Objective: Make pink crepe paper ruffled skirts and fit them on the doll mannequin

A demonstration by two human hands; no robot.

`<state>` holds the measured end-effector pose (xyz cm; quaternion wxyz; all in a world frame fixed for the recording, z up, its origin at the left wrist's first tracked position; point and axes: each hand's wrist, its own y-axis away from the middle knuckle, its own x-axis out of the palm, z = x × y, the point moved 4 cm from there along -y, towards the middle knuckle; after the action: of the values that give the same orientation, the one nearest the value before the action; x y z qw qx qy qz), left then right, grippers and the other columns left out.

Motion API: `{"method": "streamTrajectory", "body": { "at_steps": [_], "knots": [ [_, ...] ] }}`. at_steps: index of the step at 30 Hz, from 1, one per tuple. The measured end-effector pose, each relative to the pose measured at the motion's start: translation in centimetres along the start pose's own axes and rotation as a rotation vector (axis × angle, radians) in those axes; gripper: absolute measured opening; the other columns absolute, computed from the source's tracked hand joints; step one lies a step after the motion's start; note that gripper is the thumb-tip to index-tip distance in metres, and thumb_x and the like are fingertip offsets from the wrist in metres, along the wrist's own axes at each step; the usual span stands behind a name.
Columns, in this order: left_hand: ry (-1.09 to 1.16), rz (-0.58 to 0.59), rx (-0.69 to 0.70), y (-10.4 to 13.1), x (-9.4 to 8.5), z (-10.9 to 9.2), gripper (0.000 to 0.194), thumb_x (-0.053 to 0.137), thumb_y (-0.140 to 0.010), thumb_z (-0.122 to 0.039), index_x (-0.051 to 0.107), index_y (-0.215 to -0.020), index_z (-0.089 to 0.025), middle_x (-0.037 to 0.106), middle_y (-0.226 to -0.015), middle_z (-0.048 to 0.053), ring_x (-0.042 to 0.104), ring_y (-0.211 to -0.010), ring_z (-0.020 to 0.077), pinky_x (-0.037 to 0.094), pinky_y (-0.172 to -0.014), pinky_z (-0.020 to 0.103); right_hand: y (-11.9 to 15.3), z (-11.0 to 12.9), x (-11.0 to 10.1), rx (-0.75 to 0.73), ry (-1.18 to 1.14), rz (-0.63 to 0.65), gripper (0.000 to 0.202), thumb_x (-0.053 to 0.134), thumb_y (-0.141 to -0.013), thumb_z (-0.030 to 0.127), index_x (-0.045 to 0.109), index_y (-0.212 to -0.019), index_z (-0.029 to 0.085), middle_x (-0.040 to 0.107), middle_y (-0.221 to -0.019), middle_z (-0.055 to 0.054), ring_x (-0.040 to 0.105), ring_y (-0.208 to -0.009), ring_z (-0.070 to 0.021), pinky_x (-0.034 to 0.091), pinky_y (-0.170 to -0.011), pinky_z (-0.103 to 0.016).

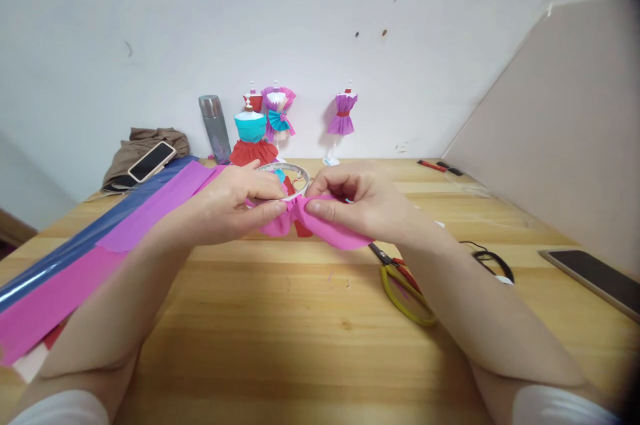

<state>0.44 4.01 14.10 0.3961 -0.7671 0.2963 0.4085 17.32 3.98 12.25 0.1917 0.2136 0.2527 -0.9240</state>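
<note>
Between both hands, above the middle of the table, is a piece of pink crepe paper (336, 230), pinched and gathered into folds. My left hand (243, 201) is closed on its left part, with thumb and fingers pressed together. Just to the right, my right hand (363, 201) pinches the same paper between thumb and curled fingers. Directly behind the fingers shows a tape roll (306, 173), partly hidden by my left hand; whether it touches the paper I cannot tell. Red paper (303, 229) peeks out below the folds.
Scissors (407, 298) lie beside my right forearm. Small dress forms (250, 128) in paper clothes and a flask (215, 128) stand by the wall. Long pink paper sheets (65, 291) cover the left side. A phone (153, 161) rests on brown cloth; another dark phone (595, 278) lies right.
</note>
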Motion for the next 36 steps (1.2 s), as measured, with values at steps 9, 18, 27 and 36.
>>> {"method": "streamTrajectory", "body": {
  "at_steps": [9,18,27,36],
  "knots": [
    [-0.053,-0.014,0.031,0.02,-0.01,-0.28,0.030,0.051,-0.095,-0.023,0.068,-0.072,-0.015,0.070,-0.073,0.000,0.059,-0.069,0.0110,0.042,-0.062,0.021,-0.10,-0.45,-0.23,0.009,0.076,-0.061,0.019,0.065,-0.076,0.027,0.056,-0.062,0.019,0.051,-0.058,0.003,0.045,-0.052,-0.0096,0.034,-0.046,-0.023],
    [-0.098,-0.012,0.050,0.12,0.09,-0.44,0.029,0.049,-0.096,-0.024,0.068,-0.074,-0.015,0.071,-0.076,0.001,0.060,-0.070,0.0113,0.046,-0.070,0.023,-0.14,-0.34,-0.21,-0.028,0.128,-0.060,0.023,0.064,-0.080,0.030,0.056,-0.061,0.018,0.049,-0.057,0.003,0.042,-0.052,-0.0088,0.033,-0.048,-0.024],
    [-0.194,0.000,0.082,0.20,0.66,-0.69,0.030,0.044,-0.099,-0.025,0.065,-0.078,-0.016,0.071,-0.080,0.000,0.061,-0.075,0.0122,0.028,-0.113,0.045,-0.02,-0.66,0.23,0.040,0.074,-0.061,0.023,0.063,-0.076,0.024,0.050,-0.058,0.019,0.047,-0.051,0.005,0.043,-0.045,-0.0069,0.031,-0.044,-0.022],
    [-0.255,0.038,0.160,0.28,0.82,-0.48,0.029,0.042,-0.099,-0.022,0.063,-0.080,-0.017,0.069,-0.082,0.001,0.061,-0.086,0.0157,0.013,-0.119,0.046,-0.30,-0.39,-0.02,0.055,0.215,-0.237,0.024,0.071,-0.067,0.025,0.050,-0.057,0.018,0.046,-0.051,0.005,0.038,-0.050,-0.0080,0.028,-0.048,-0.024]
  ]
}}
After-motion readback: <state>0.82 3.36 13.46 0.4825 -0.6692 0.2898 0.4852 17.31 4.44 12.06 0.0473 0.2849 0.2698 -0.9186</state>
